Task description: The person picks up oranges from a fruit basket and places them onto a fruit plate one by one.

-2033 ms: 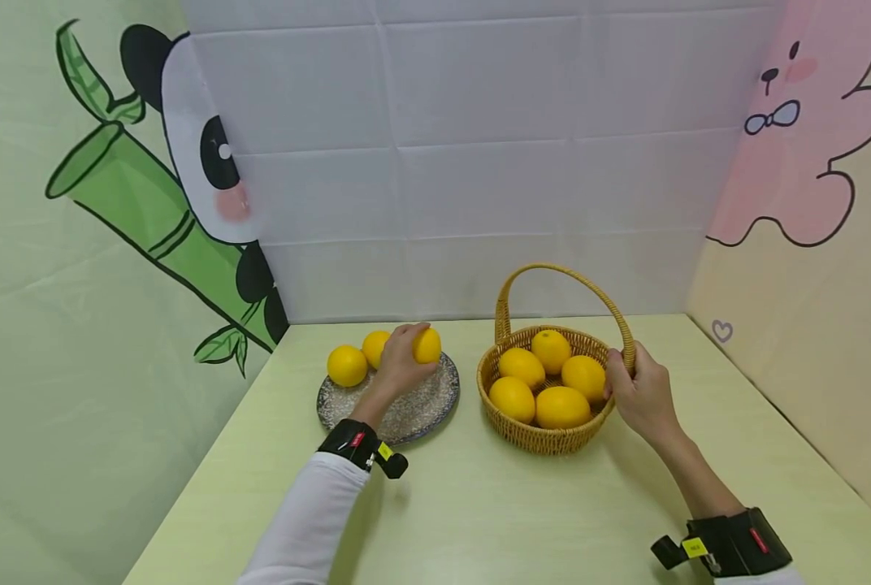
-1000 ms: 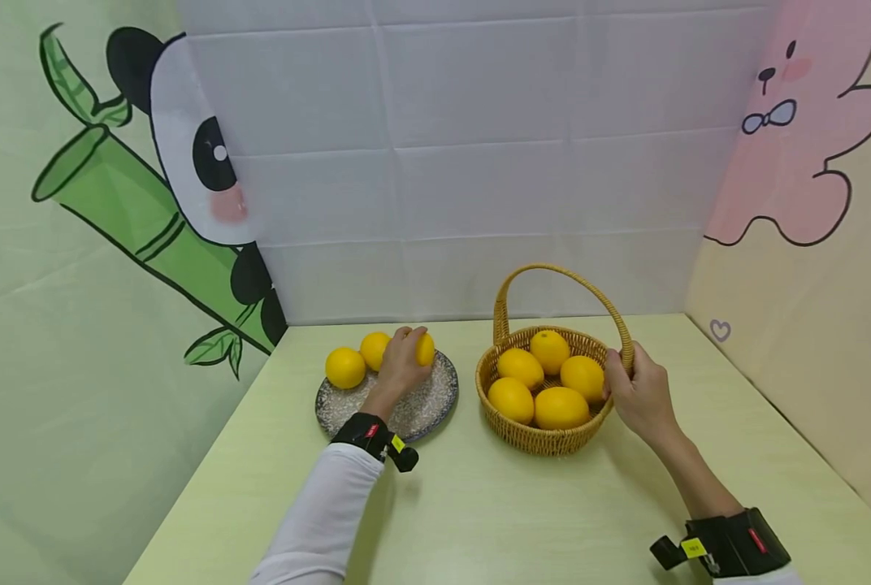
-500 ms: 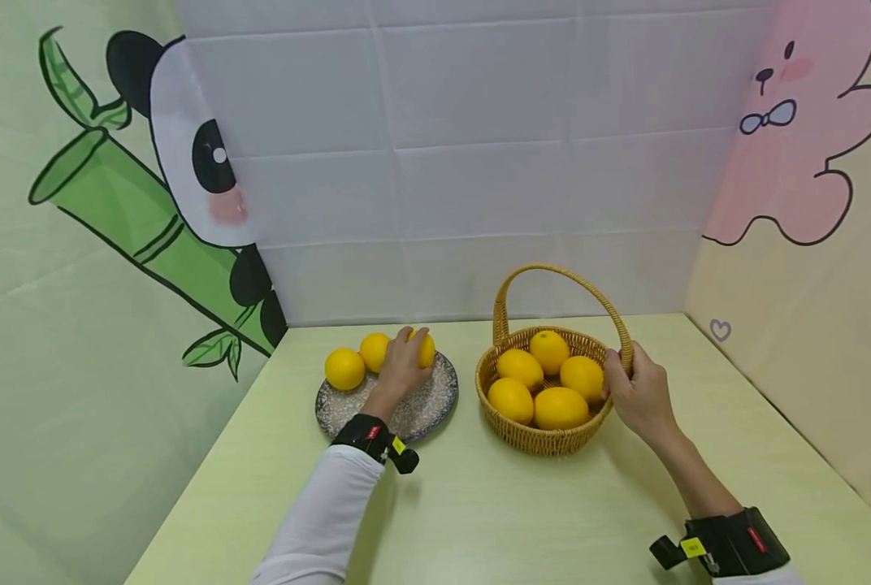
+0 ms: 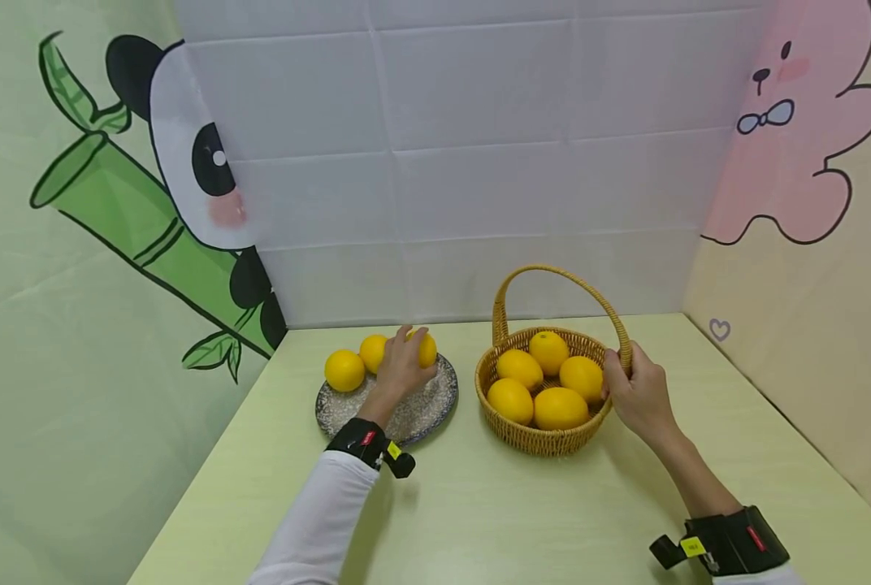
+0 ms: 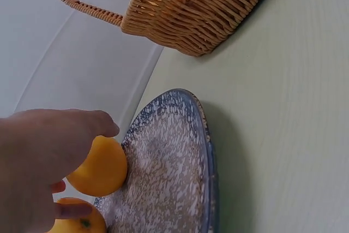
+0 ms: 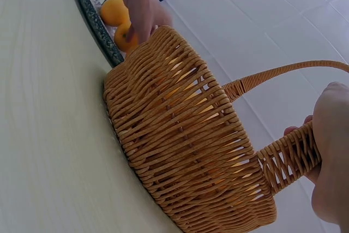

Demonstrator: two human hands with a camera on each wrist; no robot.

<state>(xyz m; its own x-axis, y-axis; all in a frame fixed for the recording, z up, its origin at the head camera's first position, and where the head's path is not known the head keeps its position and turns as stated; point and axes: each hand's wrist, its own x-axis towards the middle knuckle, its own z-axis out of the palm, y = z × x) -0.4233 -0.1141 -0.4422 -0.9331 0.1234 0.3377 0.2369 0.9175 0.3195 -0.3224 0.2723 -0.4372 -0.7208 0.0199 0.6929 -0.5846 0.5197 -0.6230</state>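
My left hand (image 4: 403, 370) is over the plate (image 4: 422, 406), its spread fingers around an orange (image 4: 427, 351) at the far rim. In the left wrist view that orange (image 5: 101, 167) sits against the plate (image 5: 163, 162), the thumb stretched just above it. Two more oranges, one at the left (image 4: 344, 370) and one in the middle (image 4: 373, 352), lie along the same rim. My right hand (image 4: 639, 393) grips the handle (image 4: 621, 333) of a wicker basket (image 4: 545, 439) near its right rim; in the right wrist view the fingers curl around the handle's base (image 6: 289, 156).
Several oranges (image 4: 561, 409) fill the basket, which stands on the pale table (image 4: 479, 512) to the right of the plate. A white wall sheet (image 4: 472, 195) rises behind the table's back edge. Printed side sheets with a panda and a pink bear flank the table.
My left hand has lowered the orange slightly to the plate's far rim; its fingers have since spread and show more of the fruit. The right hand and basket have stayed in place.
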